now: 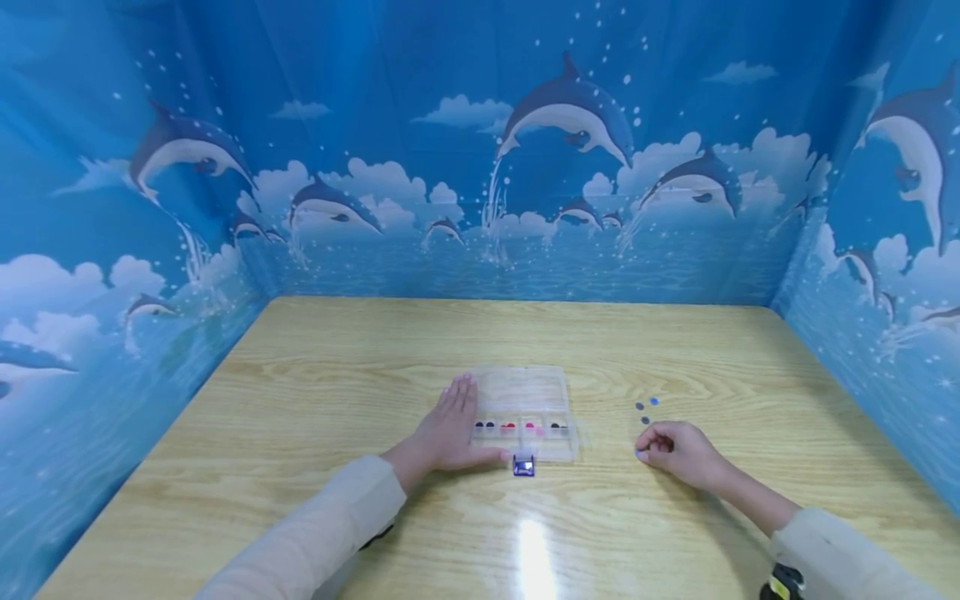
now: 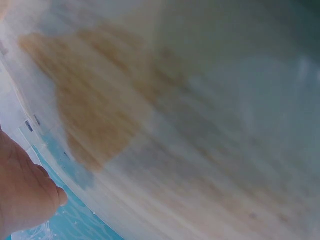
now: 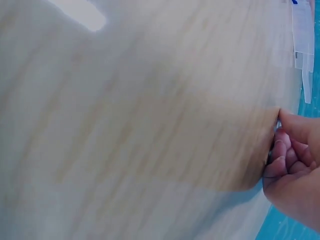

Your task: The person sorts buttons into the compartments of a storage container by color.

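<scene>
A clear plastic compartment box [image 1: 555,450] lies on the table with its see-through lid [image 1: 522,389] folded back. Small round pieces sit inside it: dark ones at the left, red [image 1: 507,426], pink [image 1: 530,426], then dark again at the right. My left hand [image 1: 450,429] rests along the box's left side, fingers straight, thumb stretched by the front edge. Out to the right, my right hand [image 1: 678,452] pinches a small blue disc [image 1: 639,452] at the tabletop, mostly hidden by the fingertips. Just beyond that hand lie two dark discs [image 1: 645,420] and a blue disc [image 1: 654,401].
A small blue-purple piece [image 1: 523,466], perhaps a latch, is at the box's front edge. The wood-grain table [image 1: 337,350] reaches back to a blue dolphin-print curtain [image 1: 450,167] on three sides. Light glares off the table in front.
</scene>
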### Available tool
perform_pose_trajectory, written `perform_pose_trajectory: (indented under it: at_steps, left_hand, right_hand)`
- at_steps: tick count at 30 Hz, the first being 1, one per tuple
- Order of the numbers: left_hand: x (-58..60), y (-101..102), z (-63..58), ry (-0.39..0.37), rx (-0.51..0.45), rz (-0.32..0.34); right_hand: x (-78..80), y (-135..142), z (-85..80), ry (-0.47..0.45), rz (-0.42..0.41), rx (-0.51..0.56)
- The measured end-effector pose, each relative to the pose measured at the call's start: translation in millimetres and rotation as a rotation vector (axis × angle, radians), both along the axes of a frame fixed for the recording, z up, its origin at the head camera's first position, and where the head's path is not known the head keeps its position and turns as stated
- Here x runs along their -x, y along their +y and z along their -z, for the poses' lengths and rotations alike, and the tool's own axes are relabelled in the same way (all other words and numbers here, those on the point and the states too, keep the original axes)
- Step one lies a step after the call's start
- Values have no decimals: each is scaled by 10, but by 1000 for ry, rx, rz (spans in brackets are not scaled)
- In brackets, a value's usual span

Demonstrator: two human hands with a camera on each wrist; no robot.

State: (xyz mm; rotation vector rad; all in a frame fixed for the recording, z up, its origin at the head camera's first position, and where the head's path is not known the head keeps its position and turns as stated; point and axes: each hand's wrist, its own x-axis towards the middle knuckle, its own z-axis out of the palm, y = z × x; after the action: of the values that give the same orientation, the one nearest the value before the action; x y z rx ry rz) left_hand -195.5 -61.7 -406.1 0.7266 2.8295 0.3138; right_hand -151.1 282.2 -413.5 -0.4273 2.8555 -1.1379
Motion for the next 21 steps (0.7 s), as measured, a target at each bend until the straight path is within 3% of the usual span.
perform_pose_trajectory:
  at_steps: [8,21]
  left_hand:
    - [1,4,-5,-9,-1,0]
    - [7,1,-5,-4,6,3]
  right_hand:
    - [-8,-29,-67,-43,-6,-29]
    - [-1,-26,-61,-40,42,-21]
